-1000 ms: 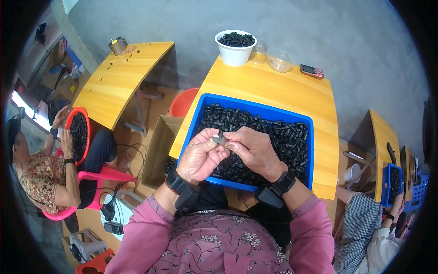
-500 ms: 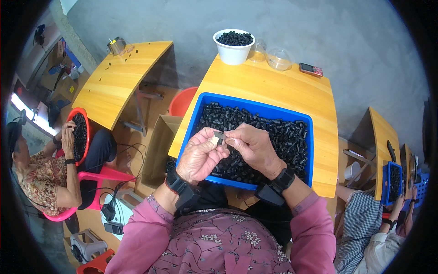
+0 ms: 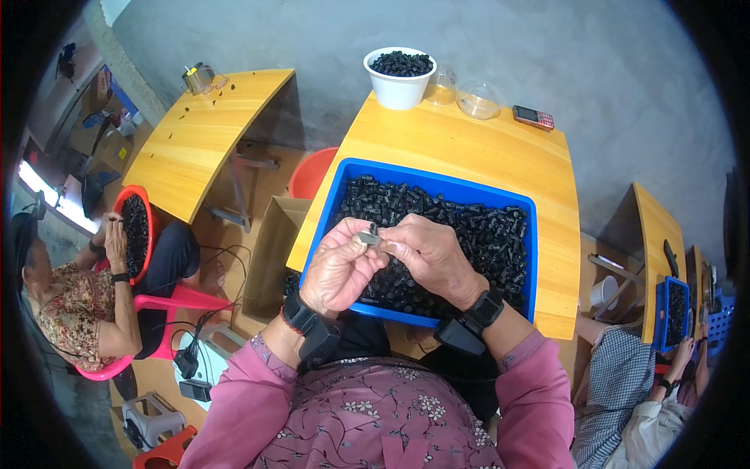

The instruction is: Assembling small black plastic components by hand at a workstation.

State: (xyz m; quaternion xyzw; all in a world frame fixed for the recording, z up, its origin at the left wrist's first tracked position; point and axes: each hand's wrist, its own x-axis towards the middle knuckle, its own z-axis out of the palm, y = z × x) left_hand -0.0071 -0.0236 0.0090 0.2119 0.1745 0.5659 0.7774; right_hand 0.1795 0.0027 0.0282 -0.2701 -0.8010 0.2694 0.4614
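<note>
Over the near half of a blue tray, my left hand is closed in a pinch on a small grey-and-black piece, whose exact kind I cannot make out. A pale wrap or covering seems to be at the left thumb tip. My right hand meets it from the right, thumb and forefinger pinched together at the piece's right end; whatever lies between those fingertips is hidden. Beneath both hands, the tray holds a thick layer of small black cylindrical plastic parts.
A white tub heaped with black pieces, clear plastic bowls and a red phone stand at the table's far side. An open cardboard box is left of the tray. Co-workers sit left and right, with a red basin and another blue tray.
The grey-and-black piece has turned between my fingertips, now showing a flatter grey side. My right fingers have shifted slightly; both hands stay over the tray.
</note>
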